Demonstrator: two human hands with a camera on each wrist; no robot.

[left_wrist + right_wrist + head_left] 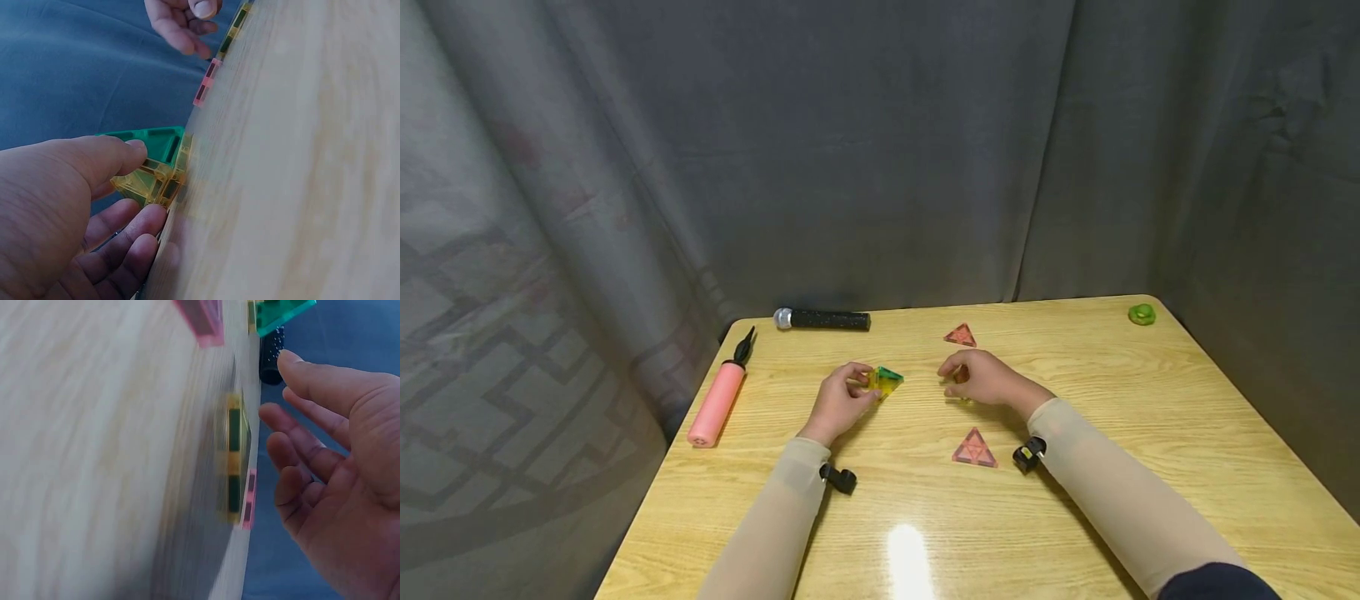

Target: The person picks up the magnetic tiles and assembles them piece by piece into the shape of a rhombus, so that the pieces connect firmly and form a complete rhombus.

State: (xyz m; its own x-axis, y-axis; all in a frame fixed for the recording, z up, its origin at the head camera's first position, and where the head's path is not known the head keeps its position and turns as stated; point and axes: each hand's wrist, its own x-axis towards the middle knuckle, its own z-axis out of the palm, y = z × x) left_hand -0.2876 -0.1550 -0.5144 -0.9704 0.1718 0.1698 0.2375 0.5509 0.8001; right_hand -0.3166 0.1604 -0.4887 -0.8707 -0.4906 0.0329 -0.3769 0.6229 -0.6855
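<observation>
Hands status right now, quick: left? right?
Left hand: closed, holding the green-and-yellow tile piece.
Right hand: open, fingers loosely bent, holding nothing, near a yellow tile on the table.

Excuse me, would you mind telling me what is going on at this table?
A person is handling see-through tiles with both bare hands. The left hand holds a cluster of green and yellow tiles at the tabletop. The right hand is over a separate yellow tile, its fingers apart from it. One pink triangle lies beyond the right hand and another pink triangle nearer the person. A microphone and a pink pump lie off to the left.
</observation>
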